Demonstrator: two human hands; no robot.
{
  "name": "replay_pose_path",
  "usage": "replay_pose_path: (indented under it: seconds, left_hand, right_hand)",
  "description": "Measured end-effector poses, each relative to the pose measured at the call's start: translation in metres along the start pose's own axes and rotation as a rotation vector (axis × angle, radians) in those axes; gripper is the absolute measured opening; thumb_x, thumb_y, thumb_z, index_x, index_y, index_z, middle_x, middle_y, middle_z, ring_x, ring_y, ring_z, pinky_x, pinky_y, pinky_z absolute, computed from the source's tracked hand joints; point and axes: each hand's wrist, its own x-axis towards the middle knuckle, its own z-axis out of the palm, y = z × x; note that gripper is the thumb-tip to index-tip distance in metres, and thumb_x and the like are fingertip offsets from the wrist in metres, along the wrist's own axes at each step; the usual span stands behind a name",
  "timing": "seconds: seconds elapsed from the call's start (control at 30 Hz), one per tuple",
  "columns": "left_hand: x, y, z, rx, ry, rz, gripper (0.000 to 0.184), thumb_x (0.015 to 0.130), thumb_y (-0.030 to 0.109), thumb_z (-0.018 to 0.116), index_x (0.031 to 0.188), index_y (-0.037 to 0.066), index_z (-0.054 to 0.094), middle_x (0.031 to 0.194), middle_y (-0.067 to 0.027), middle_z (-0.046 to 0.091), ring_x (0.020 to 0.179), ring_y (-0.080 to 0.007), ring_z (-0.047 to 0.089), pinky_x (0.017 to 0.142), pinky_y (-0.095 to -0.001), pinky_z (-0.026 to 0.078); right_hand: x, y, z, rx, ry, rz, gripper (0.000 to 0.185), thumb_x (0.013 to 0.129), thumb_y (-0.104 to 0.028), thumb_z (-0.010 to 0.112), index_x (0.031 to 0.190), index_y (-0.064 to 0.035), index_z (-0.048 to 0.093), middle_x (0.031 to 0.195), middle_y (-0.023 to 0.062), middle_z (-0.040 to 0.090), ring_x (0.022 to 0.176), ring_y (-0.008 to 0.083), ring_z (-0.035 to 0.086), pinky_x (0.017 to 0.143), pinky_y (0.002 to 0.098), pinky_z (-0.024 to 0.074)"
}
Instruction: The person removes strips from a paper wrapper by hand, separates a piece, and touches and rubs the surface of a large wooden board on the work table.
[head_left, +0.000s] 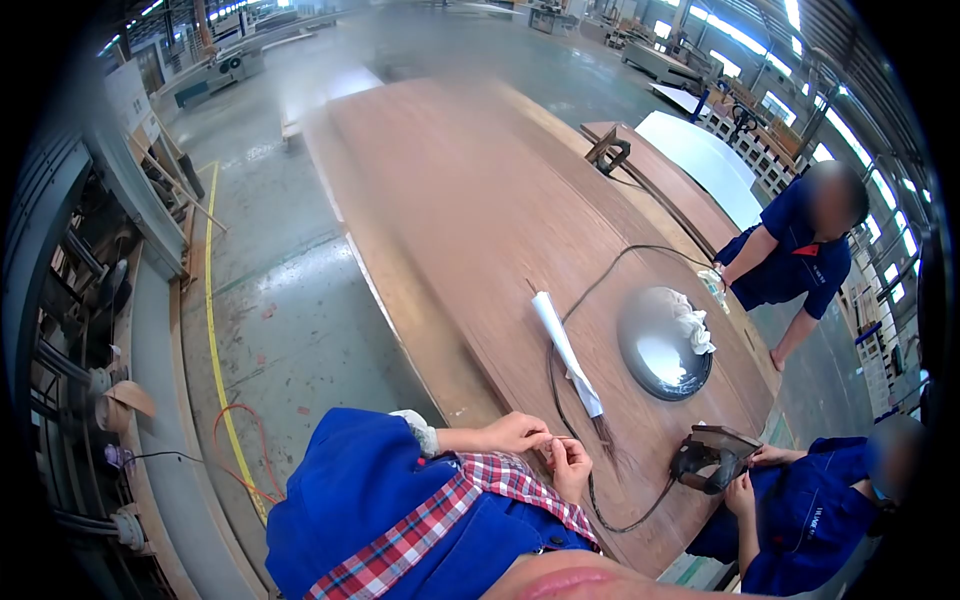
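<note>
My left hand [515, 432] and my right hand [570, 468] meet just over the near edge of a wide brown wood panel [440, 190]. Both have their fingers pinched together, fingertips close to touching. Whatever they hold, if anything, is too small to make out. Just beyond them lies a white-wrapped bundle [565, 345] with thin dark strands sticking out of its ends. A black cord [552, 385] runs beside it across the panel. Farther right sits a shiny round metal basin [665, 360] with a crumpled white cloth [692, 322] at its rim.
At the lower right, a co-worker [800, 510] holds a dark iron [712, 460] tilted up at the panel's edge. Another person [800, 240] leans on the far side. A second panel [665, 185] lies behind. Machinery [85, 390] and an orange hose [240, 470] are at left.
</note>
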Motion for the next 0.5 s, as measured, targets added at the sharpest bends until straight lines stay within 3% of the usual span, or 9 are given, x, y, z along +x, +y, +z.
replay_pose_path:
  seconds: [0.2, 0.3, 0.4, 0.5]
  left_hand:
    - [-0.0005, -0.0046, 0.0007, 0.178, 0.083, 0.128, 0.018, 0.082, 0.022, 0.058, 0.086, 0.004, 0.062, 0.074, -0.0093, 0.060, 0.067, -0.0222, 0.060, 0.057, -0.0329, 0.046]
    - [0.0009, -0.0048, 0.0026, 0.089, 0.172, 0.235, 0.014, 0.078, 0.016, 0.063, 0.086, 0.004, 0.061, 0.075, -0.0068, 0.059, 0.069, -0.0201, 0.059, 0.061, -0.0309, 0.046]
    - [0.0036, -0.0046, 0.0008, 0.214, 0.223, 0.376, 0.014, 0.074, 0.013, 0.065, 0.085, 0.006, 0.061, 0.075, -0.0050, 0.059, 0.074, -0.0205, 0.058, 0.065, -0.0318, 0.044]
    - [0.0035, -0.0015, 0.0011, 0.229, 0.235, 0.352, 0.014, 0.072, 0.011, 0.065, 0.086, 0.007, 0.061, 0.075, -0.0044, 0.059, 0.075, -0.0217, 0.057, 0.068, -0.0329, 0.043]
  right_hand:
    - [0.0004, 0.0013, -0.0019, 0.001, -0.007, 0.020, 0.011, 0.085, -0.010, 0.058, 0.083, 0.0006, 0.061, 0.071, 0.0034, 0.061, 0.054, 0.0051, 0.051, 0.048, 0.0177, 0.0398]
    - [0.0005, 0.0037, -0.0028, 0.009, -0.006, 0.034, 0.011, 0.085, -0.010, 0.059, 0.084, 0.0002, 0.061, 0.070, 0.0028, 0.061, 0.055, 0.0051, 0.052, 0.049, 0.0178, 0.0403]
    - [-0.0003, 0.0031, -0.0008, -0.013, -0.006, 0.015, 0.011, 0.085, -0.010, 0.058, 0.083, 0.0007, 0.060, 0.068, 0.0020, 0.059, 0.053, 0.0045, 0.049, 0.047, 0.0172, 0.0379]
    - [0.0012, 0.0035, -0.0002, -0.022, 0.002, 0.001, 0.011, 0.086, -0.010, 0.057, 0.083, 0.0009, 0.059, 0.067, 0.0013, 0.058, 0.051, 0.0040, 0.048, 0.046, 0.0167, 0.0366]
